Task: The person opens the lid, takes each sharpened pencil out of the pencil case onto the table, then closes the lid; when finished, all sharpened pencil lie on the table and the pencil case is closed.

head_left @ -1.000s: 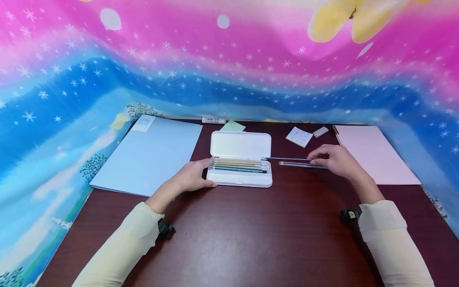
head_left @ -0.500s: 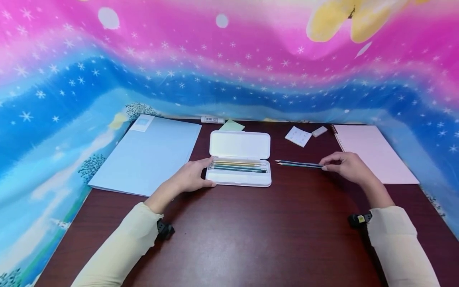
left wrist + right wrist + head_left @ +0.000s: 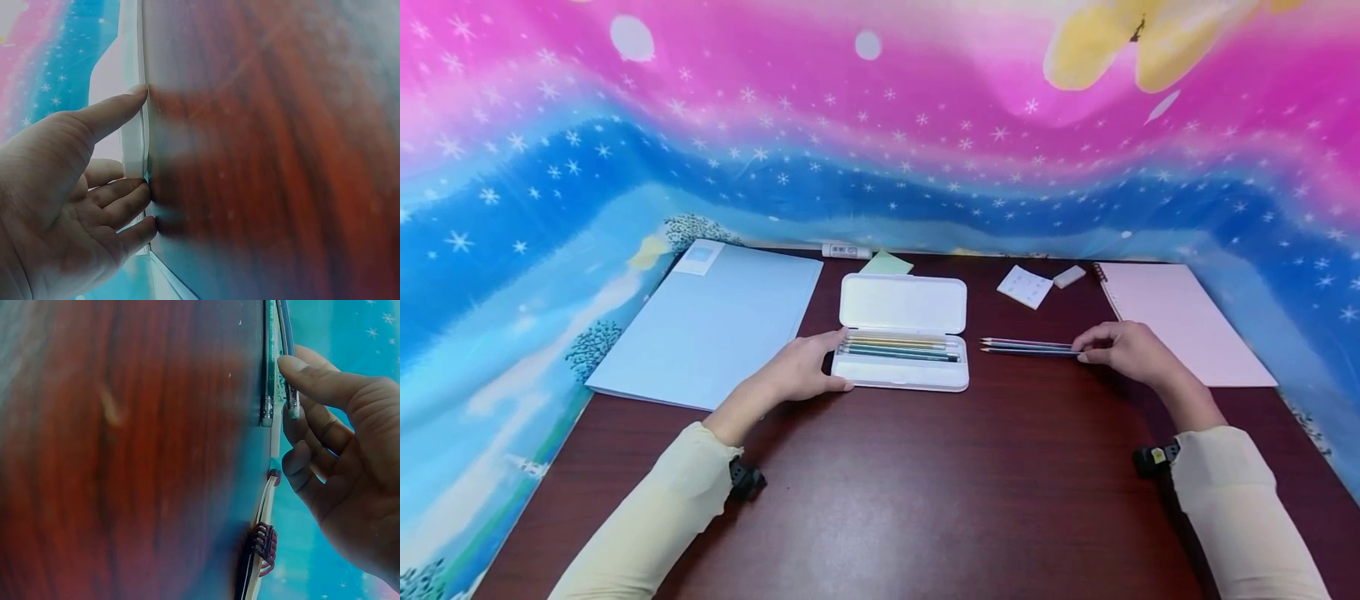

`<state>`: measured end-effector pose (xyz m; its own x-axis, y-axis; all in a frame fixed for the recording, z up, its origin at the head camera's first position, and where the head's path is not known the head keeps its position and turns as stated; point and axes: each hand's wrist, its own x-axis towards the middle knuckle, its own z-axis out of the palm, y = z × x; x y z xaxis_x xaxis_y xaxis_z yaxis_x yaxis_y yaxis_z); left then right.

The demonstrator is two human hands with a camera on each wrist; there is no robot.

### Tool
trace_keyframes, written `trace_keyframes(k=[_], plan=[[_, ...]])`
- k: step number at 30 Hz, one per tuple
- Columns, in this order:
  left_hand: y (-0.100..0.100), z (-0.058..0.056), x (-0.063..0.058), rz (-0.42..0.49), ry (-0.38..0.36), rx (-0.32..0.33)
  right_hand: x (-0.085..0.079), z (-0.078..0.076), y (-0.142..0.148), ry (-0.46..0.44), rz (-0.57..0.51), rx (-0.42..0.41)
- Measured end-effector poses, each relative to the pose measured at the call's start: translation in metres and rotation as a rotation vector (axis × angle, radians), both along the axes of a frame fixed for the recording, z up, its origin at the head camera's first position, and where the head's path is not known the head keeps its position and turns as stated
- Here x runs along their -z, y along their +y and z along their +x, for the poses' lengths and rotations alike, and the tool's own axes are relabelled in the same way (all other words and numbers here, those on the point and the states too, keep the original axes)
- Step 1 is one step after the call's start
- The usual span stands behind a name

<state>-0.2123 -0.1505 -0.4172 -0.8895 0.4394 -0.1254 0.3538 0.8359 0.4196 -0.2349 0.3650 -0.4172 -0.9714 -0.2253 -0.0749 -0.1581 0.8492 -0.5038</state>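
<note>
A white pencil case lies with its lid raised back, and several yellow and green pencils rest inside. My left hand holds the case's left end, thumb at the front corner and fingers farther back. To the right of the case, my right hand pinches a dark pencil near its eraser end, low over the table. Beside it a green pencil lies on the wood. In the head view the pencils lie nearly parallel, points to the left.
A light blue folder lies at left and a pink spiral notebook at right. Toward the back are a glue stick, green paper, a white printed square and an eraser.
My right hand has carried the dark pencil from the case's right edge rightward, then nearer to me, down beside the other pencils. My left hand has stayed on the case.
</note>
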Motion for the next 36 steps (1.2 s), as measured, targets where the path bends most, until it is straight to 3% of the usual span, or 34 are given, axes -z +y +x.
trace_keyframes(k=[12, 27, 36], plan=[[0.001, -0.001, 0.001, 0.004, -0.01, -0.006, 0.005, -0.007, -0.001, 0.053, 0.066, -0.05], [0.001, 0.001, 0.0, -0.005, -0.018, -0.006, 0.005, -0.008, -0.005, 0.022, 0.074, -0.056], [0.001, 0.001, -0.001, -0.001, -0.012, -0.003, 0.0, -0.008, -0.013, 0.04, 0.138, -0.099]])
